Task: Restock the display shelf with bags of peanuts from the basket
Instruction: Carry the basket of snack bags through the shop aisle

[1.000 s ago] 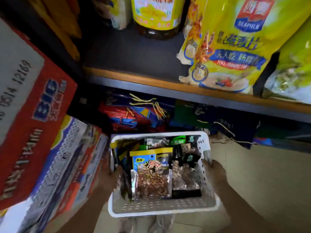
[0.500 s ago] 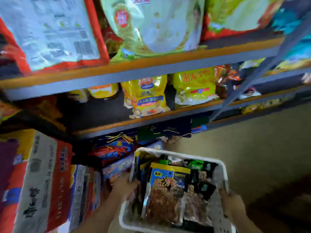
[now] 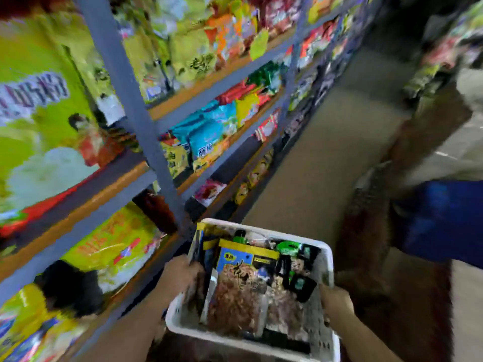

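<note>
The white basket (image 3: 324,262) sits low in the view, out in the aisle just off the front edge of the shelving (image 3: 136,121). Its far left corner lies close to the grey upright post of that shelving, apparently not touching it, though motion blur makes this hard to judge. To the basket's right and beyond it, the tan floor (image 3: 326,158) runs open along the shelf fronts into the distance. Further right of the basket stands something blue (image 3: 444,220), too smeared to identify, well apart from the rim.

The left hand (image 3: 180,273) grips the basket's left wall near the far end, fingers curled over the rim, forearm rising from the lower left. The right hand (image 3: 335,300) grasps the right wall nearer the front, fingers wrapped over the edge, forearm running off toward the lower right. The basket is held between the two hands and tilts slightly, its near edge lower.

Inside the basket, a bag of peanuts (image 3: 240,288) lies on top toward the left: a blue and yellow header above a clear panel showing brown nuts. Right of it are more clear packs of nuts and several dark packets with green labels (image 3: 295,259). Left of the basket, the shelves are packed with yellow, blue and red packets.
</note>
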Demonstrator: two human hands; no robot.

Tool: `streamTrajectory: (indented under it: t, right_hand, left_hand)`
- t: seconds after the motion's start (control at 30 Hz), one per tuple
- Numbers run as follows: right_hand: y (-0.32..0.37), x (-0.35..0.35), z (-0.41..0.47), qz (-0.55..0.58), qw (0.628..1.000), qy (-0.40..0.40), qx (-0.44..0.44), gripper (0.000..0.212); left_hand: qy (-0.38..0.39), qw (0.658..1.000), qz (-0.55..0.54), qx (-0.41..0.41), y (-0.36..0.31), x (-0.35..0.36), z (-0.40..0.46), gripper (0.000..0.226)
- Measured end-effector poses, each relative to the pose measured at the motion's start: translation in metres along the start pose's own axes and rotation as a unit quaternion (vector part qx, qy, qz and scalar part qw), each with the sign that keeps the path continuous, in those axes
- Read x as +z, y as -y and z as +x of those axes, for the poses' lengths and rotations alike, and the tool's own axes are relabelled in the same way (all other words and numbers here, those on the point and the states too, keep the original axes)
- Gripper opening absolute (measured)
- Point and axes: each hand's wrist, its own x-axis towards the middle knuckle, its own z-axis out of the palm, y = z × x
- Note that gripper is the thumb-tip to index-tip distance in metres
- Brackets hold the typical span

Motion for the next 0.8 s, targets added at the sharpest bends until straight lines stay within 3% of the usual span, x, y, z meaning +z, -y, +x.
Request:
streamTrajectory:
  t: [0.07, 0.17, 0.37, 0.6, 0.7, 0.8]
  right_hand:
    - [0.036, -0.023, 0.013, 0.041, 0.999, -0.02, 0.003, 0.027]
    - [0.079, -0.052, 0.07, 0.031, 0.997, -0.065, 0.032, 0.032]
    - [0.147, -0.084, 0.183, 0.04, 0.984, -0.137, 0.106, 0.03]
    - [0.252, -0.158, 0.301, 0.026, 0.979, -0.176, 0.102, 0.04]
    - [0.285, -0.191, 0.37, 0.07, 0.973, -0.188, 0.116, 0.042]
    - [0.322, -0.229, 0.449, 0.069, 0.982, -0.144, 0.101, 0.039]
  left_hand:
    - [-0.003, 1.0, 0.019, 0.001, -0.041, 0.003, 0.037, 0.037]
    - [0.012, 0.999, 0.025, 0.038, -0.099, 0.015, 0.106, 0.033]
    - [0.067, 0.991, 0.055, 0.099, -0.216, 0.044, 0.256, 0.043]
    - [0.096, 0.986, 0.046, 0.126, -0.391, 0.044, 0.408, 0.022]
    - [0.115, 0.983, 0.046, 0.139, -0.463, 0.066, 0.476, 0.023]
    - [0.126, 0.98, 0.039, 0.147, -0.526, 0.1, 0.549, 0.028]
